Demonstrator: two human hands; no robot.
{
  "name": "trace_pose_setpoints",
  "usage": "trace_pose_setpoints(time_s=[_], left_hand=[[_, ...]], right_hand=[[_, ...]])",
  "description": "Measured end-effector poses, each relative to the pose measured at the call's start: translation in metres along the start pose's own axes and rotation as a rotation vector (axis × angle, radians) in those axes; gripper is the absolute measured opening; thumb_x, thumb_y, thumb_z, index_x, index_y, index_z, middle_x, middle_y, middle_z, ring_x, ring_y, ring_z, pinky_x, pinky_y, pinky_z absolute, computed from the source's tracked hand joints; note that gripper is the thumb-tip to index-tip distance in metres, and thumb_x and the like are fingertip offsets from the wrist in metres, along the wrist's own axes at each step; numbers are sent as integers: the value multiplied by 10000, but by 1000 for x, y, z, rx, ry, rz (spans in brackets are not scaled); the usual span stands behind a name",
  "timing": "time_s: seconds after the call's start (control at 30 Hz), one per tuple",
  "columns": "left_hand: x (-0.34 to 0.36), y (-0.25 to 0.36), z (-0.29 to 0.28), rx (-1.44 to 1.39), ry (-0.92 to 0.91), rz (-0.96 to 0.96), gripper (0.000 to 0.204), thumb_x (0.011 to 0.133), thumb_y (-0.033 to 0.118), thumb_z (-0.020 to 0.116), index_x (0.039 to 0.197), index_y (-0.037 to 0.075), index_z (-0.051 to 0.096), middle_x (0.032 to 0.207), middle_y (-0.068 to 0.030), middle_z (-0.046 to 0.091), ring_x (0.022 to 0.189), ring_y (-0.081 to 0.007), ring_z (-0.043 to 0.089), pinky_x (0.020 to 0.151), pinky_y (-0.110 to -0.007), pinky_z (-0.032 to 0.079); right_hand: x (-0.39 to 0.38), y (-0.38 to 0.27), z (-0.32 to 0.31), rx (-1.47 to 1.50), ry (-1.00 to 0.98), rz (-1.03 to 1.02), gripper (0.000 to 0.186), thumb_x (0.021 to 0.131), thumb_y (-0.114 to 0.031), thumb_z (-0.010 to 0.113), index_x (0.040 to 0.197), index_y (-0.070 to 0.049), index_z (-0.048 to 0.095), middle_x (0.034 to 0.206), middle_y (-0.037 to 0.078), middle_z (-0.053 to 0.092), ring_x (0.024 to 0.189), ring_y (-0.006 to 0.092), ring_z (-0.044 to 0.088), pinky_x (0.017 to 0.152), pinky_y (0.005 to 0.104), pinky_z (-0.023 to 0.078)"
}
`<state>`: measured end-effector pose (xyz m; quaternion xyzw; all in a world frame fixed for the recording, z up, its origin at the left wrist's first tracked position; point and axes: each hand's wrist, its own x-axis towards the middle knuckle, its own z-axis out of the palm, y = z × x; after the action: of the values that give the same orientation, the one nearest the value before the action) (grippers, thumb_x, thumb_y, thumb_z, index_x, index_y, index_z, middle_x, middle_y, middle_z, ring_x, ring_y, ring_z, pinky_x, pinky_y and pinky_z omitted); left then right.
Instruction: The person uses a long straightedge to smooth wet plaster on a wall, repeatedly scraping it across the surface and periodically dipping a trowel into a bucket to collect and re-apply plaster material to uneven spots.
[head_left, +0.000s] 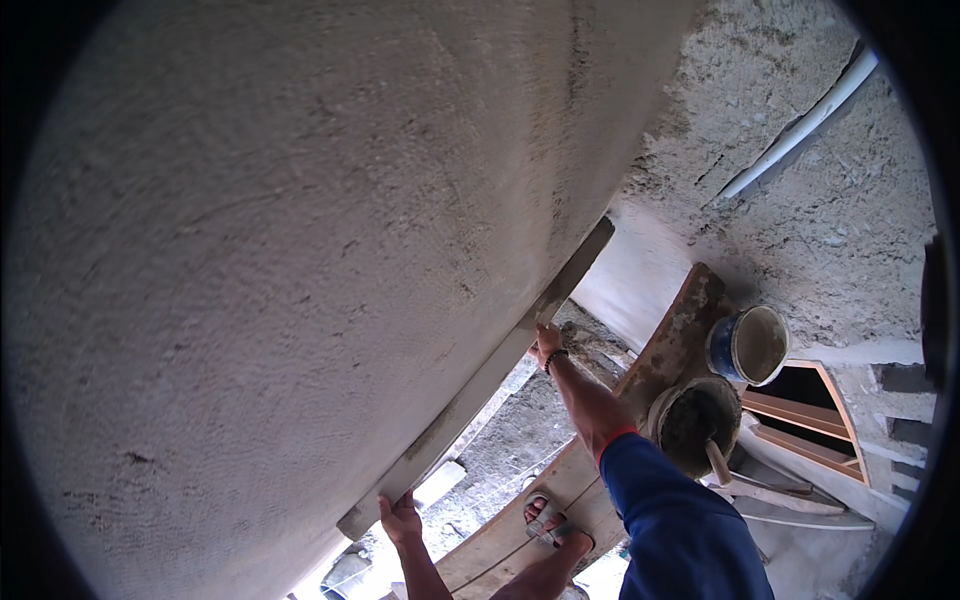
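Observation:
A long, narrow straightedge [473, 372] lies against a large, freshly plastered grey wall [300, 230], running diagonally from lower centre up to the right. My left hand [400, 515] grips it near its lower end, with the fingertips partly hidden. My right hand [546, 345], with a dark bead bracelet at the wrist, is closed on it higher up, below its upper end.
I stand in sandals [543, 520] on a wooden plank platform [673, 328]. At its right are a blue-and-white bucket [745, 342] and a mortar bucket [683, 425] with a handle sticking out. Beyond are a wooden-framed opening [797, 410] and a white pipe [800, 125] along rough plaster.

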<state>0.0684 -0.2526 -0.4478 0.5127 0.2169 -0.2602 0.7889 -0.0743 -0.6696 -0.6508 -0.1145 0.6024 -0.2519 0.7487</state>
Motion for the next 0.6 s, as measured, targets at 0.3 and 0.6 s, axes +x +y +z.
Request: trace_pose_setpoints(time_s=[0.3,0.6], left_hand=[[-32,47,6,-17,-6,27,423,844,340,528,1145,53,450,1118,-111,533,1023,-240,513,841,-380,439],[-93,133,20,-44,-16,20,411,844,354,522,1152,92,451,1120,-98,519,1013,-241,506,849,-382,434]], right_hand=[[-82,-47,10,-30,-226,-122,672,831,-219,536,1344,-85,124,1163,142,438,908,299,552,750,498,485],[-211,-98,46,-93,-280,-181,711,839,-230,532,1352,-59,70,1283,183,328,1071,317,462,797,490,475]])
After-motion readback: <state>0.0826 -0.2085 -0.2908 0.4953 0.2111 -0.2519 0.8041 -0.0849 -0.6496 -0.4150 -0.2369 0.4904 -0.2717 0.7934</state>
